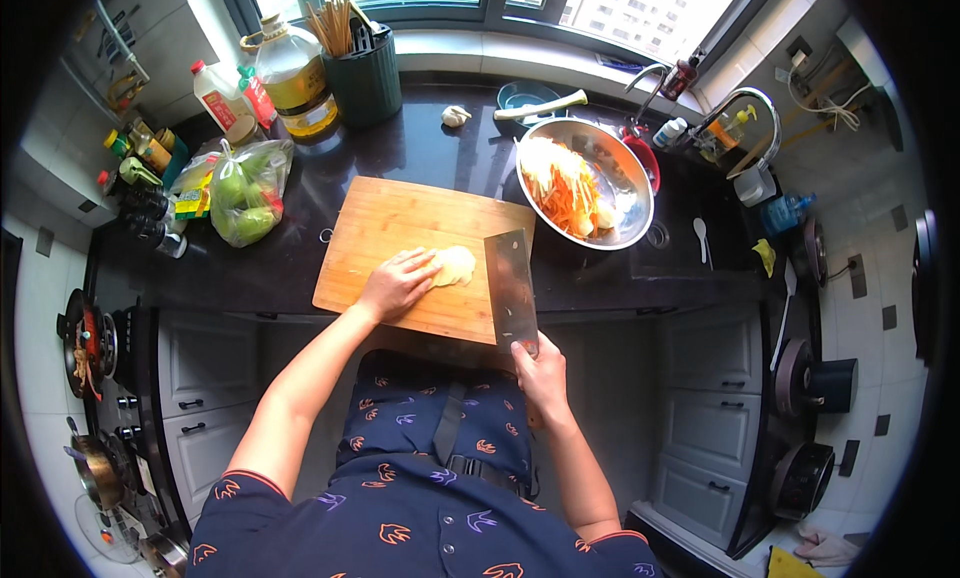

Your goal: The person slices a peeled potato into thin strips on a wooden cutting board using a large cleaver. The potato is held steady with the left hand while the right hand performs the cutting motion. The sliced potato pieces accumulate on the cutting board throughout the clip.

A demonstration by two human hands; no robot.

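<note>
A wooden cutting board (pixel 375 218) lies on the dark counter in front of me. On it rests a pale yellow pile of thin, overlapping slices (pixel 456 265), which looks like potato. My left hand (pixel 398 281) lies over the left end of the slices with its fingers stretched out. My right hand (pixel 541 373) is wrapped around the handle of a cleaver (pixel 511 283). The broad blade is over the board's right edge, apart from the slices, with small pale bits stuck to it. Beyond the board at the right, a steel bowl (pixel 630 200) holds orange and pale shreds.
A bag of green vegetables (pixel 245 200) sits left of the board, near an oil jug (pixel 292 78) and a dark green knife block (pixel 365 78). Garlic (pixel 455 116) lies behind the board. A white spoon (pixel 701 240) is right of the bowl, below the faucet (pixel 765 108).
</note>
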